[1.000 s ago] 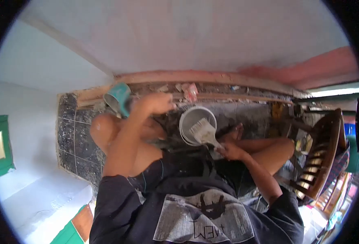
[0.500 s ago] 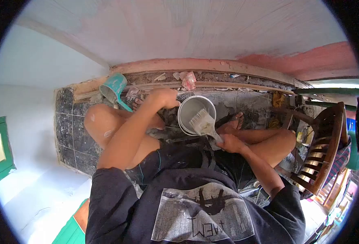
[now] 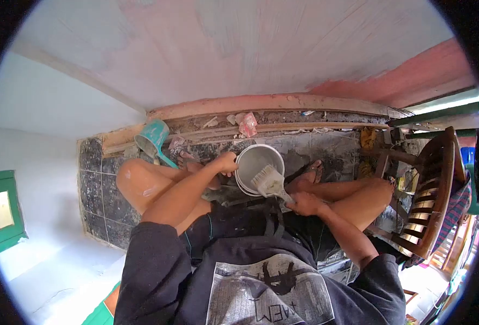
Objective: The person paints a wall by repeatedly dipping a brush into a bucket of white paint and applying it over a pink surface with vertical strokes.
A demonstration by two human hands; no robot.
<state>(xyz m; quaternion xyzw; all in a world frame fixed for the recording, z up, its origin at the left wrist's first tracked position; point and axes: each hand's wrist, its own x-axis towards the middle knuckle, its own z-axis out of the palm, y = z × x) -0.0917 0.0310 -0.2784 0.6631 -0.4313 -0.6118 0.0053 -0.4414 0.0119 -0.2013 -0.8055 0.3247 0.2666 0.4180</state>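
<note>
A white plastic bucket (image 3: 241, 181) stands between my legs, its mouth facing up and a greyish inside showing. My left hand (image 3: 227, 162) is closed on the left side of its rim. In my right hand (image 3: 306, 203) I grip the handle of a wide paintbrush (image 3: 272, 183). Its pale bristles, coated with whitish material, reach over the bucket's mouth at the near right side. A teal dipper (image 3: 153, 135) lies tilted on the floor to the left, its handle pointing toward my foot.
A partly whitened pink wall (image 3: 239, 54) rises ahead, with a ledge of debris and a crumpled pink wrapper (image 3: 247, 124) at its foot. A wooden chair (image 3: 432, 195) stands close on the right. Dark, paint-splashed tiles (image 3: 114, 189) lie left.
My left hand has come down onto the bucket's rim, its fingers curling closed. The brush stays over the bucket in my right hand. My view has tilted slightly upward.
</note>
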